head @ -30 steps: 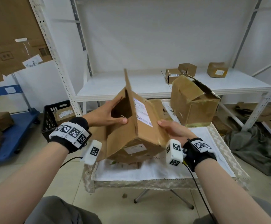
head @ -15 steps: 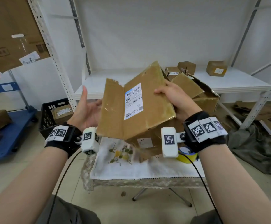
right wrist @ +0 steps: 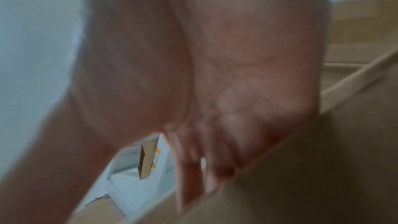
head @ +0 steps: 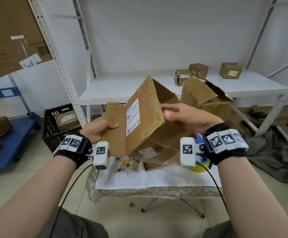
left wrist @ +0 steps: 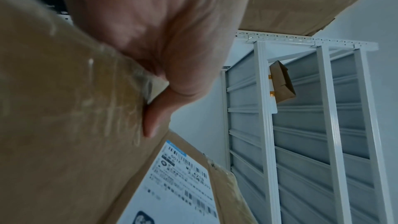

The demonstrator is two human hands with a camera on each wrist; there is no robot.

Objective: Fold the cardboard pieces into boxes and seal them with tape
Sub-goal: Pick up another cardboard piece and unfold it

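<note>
From the head view, the cardboard box (head: 136, 124) is held up in the air above the small cloth-covered table (head: 157, 177), tilted, its panels half opened and its flaps loose. The left hand (head: 100, 129) grips the left flap, thumb lying across the front face and fingers behind it, while the right hand (head: 189, 117) sits at the upper right edge of the labelled panel; whether its fingers pinch that edge or only press on it cannot be told here. The board looks worn: old tape glosses the edges, a white shipping label (head: 133, 117) runs down the middle panel, and one flap edge is ragged. A yellow tape roll (head: 199, 166) lies on the table, partly hidden behind the right wrist camera. With only one firm grip, the box could twist or drop, and the tired creases may fold off-line, leaving seams that will not meet for taping. The left wrist view confirms the grip: the thumb (left wrist: 154, 118) presses the taped flap edge, clamping it against the hand, label below. The right wrist view is badly blurred; the fingers (right wrist: 193, 168) seem stretched toward the brown board, perhaps touching it.
</note>
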